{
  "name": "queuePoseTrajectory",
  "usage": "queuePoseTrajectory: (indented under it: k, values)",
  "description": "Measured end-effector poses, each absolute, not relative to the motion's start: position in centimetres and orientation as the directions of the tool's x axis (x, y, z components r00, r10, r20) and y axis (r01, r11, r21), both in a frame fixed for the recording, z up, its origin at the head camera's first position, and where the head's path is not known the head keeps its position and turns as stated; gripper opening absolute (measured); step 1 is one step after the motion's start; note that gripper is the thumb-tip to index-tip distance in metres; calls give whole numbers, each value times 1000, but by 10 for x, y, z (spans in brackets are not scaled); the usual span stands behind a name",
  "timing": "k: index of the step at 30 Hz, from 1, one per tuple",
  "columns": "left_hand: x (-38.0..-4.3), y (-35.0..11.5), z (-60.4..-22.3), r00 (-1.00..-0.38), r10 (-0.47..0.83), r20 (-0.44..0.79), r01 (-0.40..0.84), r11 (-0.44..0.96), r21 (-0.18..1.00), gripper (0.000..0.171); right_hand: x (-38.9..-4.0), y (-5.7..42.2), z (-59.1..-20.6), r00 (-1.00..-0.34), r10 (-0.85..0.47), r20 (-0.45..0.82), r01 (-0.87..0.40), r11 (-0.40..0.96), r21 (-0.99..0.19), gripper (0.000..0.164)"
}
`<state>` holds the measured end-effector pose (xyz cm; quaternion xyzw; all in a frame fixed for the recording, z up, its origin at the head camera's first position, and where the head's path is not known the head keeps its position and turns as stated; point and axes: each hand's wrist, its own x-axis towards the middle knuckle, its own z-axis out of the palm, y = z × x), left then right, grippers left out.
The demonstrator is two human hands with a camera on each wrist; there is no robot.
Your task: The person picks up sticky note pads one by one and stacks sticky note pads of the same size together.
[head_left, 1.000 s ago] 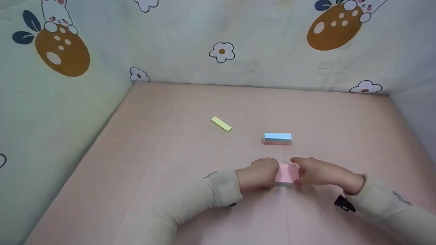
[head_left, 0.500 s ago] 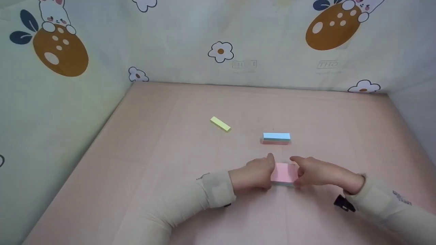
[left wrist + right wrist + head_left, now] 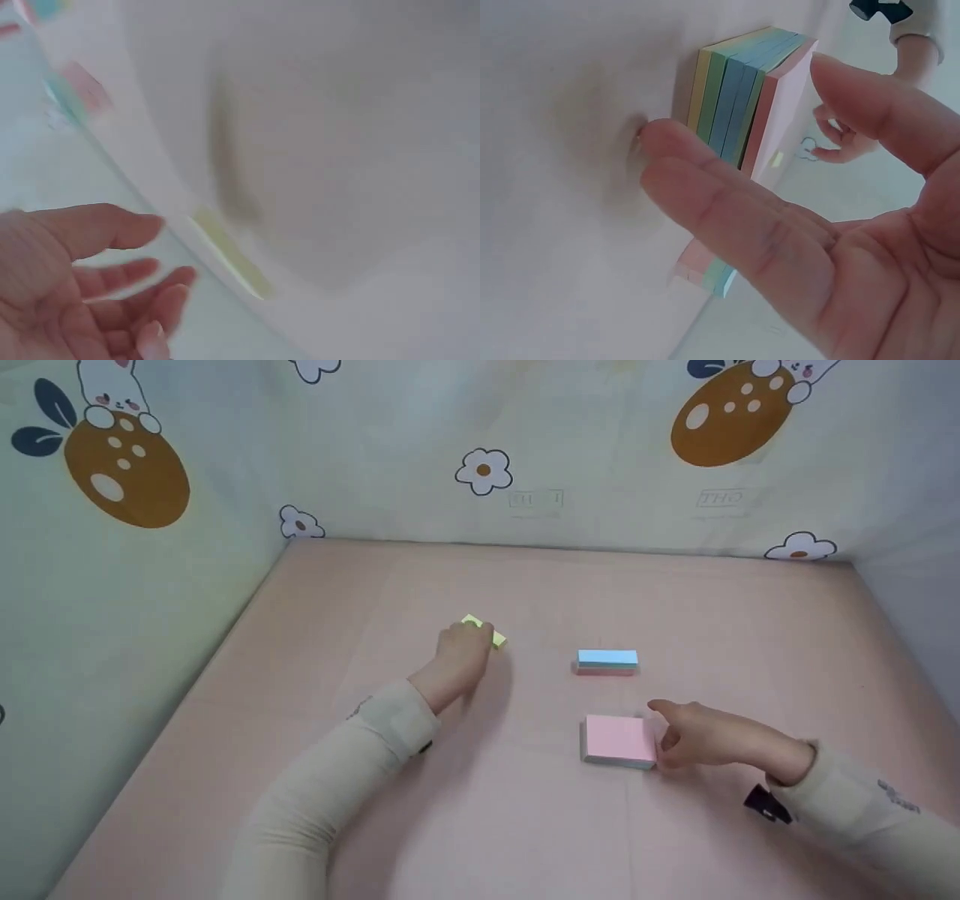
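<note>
My left hand [image 3: 459, 656] is over the narrow yellow sticky-note pad [image 3: 499, 640] and hides its middle in the head view. In the left wrist view, its fingers [image 3: 131, 229] are spread and relaxed, a small gap away from that pad. Beside the right edge of a pink-topped stack of sticky-note pads [image 3: 619, 737] is my right hand [image 3: 709, 733], thumb and fingers apart and gripping nothing. Yellow, green, blue and pink layers of this stack [image 3: 731, 97] show in the right wrist view. Whether the right fingers touch it, I cannot tell.
Behind the pink-topped stack lies a narrow blue-topped stack of pads [image 3: 607, 658], with pink at its bottom. A pale pink cloth [image 3: 360, 607] covers the table. Printed curtains [image 3: 600, 450] rise along its back and sides.
My left hand has let go of the pink-topped stack's left side and moved away, up and left, to the yellow pad. The right hand has stayed by the stack, almost still.
</note>
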<state>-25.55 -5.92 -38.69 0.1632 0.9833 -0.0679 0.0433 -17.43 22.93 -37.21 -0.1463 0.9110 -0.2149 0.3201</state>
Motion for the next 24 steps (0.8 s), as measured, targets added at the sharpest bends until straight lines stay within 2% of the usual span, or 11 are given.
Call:
queuePoseTrajectory:
  k: [4, 7, 11, 16, 24]
  values:
    - [-280, -79, -397, -895, 432, -107, 443, 890, -107, 30, -176, 231, -372, -755, -395, -523, -130, 872, -472, 74]
    - [-294, -89, -407, -867, 483, -120, 485, 874, 13, 33, -178, 232, -371, -749, -379, -543, -120, 884, -451, 73]
    - [-305, -95, -416, -863, 485, -142, 467, 873, 143, 34, -181, 236, -371, -742, -358, -566, -125, 904, -408, 73]
    - [-314, -97, -420, -875, 466, -131, 447, 882, 150, 28, -186, 242, -371, -746, -338, -574, -122, 917, -380, 72]
    - [-316, -100, -419, -893, 420, -163, 379, 895, 234, 19, -191, 248, -371, -743, -377, -552, -142, 896, -421, 73]
